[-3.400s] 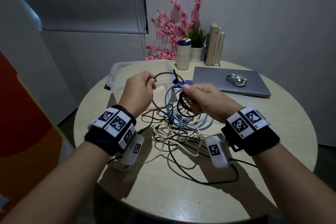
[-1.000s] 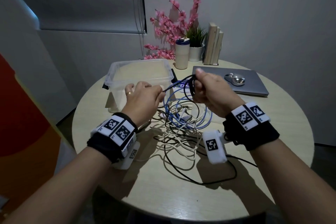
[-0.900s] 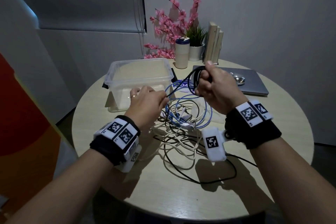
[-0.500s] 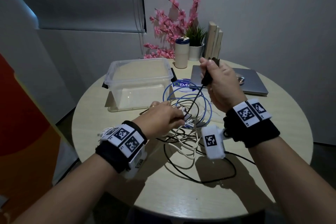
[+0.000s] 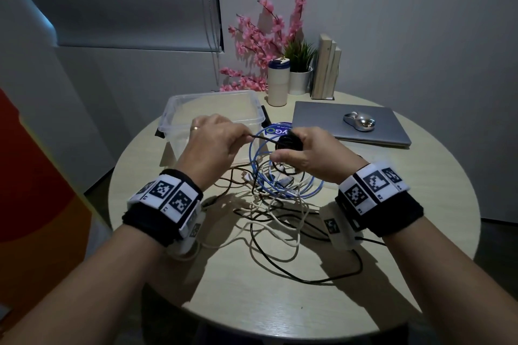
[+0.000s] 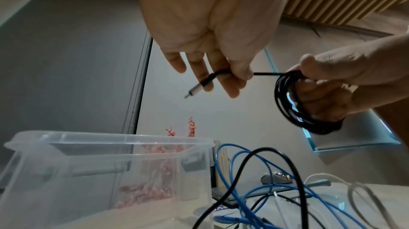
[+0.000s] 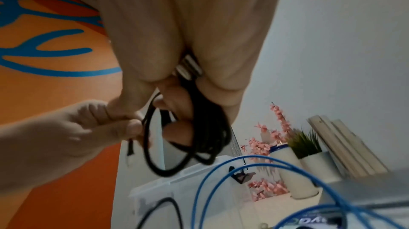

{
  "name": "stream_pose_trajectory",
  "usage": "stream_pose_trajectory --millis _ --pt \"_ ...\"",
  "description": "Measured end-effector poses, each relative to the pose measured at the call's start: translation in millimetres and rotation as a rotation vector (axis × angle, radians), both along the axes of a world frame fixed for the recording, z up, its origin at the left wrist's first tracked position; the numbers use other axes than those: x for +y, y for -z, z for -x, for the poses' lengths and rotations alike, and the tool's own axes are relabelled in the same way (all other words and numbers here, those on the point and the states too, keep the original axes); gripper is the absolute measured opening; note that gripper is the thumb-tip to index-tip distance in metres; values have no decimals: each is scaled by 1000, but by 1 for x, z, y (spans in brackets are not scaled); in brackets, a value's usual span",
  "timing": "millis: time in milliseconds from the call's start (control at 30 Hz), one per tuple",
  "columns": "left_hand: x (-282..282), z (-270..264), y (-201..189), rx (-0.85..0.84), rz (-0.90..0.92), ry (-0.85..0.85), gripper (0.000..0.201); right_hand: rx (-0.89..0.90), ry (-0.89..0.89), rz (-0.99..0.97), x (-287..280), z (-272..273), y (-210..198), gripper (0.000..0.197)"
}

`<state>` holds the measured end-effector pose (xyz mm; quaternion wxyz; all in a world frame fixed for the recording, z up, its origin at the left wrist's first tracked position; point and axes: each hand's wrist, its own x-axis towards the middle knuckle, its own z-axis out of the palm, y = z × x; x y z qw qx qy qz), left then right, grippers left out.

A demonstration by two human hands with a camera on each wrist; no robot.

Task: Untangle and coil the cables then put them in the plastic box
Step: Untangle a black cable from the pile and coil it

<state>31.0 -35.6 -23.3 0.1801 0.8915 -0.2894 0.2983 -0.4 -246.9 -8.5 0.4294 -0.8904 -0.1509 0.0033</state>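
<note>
Black cable (image 5: 288,140) coil sits clenched in the right grip (image 5: 308,157); the left grip (image 5: 215,145) pinches its free end, probably clear above the plastic box (image 5: 173,109) rim and the counter (image 5: 420,204).

A coiled black cable (image 5: 288,140) is gripped by the right hand (image 5: 314,158), its free end pinched by the left hand (image 5: 213,143) above the tabletop (image 5: 392,232).

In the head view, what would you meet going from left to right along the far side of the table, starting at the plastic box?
plastic box → tumbler → potted plant → books → laptop
</note>
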Motion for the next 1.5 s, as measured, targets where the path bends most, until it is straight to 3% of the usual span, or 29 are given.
stream_pose_trajectory --millis 67,133,267,367,433,467,600,767,933,1067,1200,1500 --pt "1 2 -1 -82 -43 -60 36 53 -29 -170 2 2 1 24" --pt "-1 4 -1 -64 30 -60 34 103 -40 -370 5 3 0 17" --pt "-16 12 -3 337 443 13 15 195 -73 -633 11 3 -3 16" --pt "-19 18 -3 626 650 183 35 199 -120 -696 11 6 -4 17" --pt "-20 21 -1 770 627 314 61 213 -161 -723 11 7 -6 18" --pt "-22 24 0 820 597 356 64 230 -183 -742 10 7 -6 19" --pt "-30 28 9 917 720 450 52 299 -266 -814 10 5 -6 36" --pt "-34 31 10 909 908 495 25 218 -160 -740 4 -3 -1 37" --pt "-36 31 9 928 927 508 30 -8 -52 -528 6 -7 8 20" --pt "-40 31 9 887 949 415 17 -165 -48 -419 7 -9 11 13" --pt "-39 29 7 835 958 281 16 -251 20 -340 8 -11 17 43" --pt "-39 29 2 813 978 205 11 -428 41 -46 16 -8 17 40"
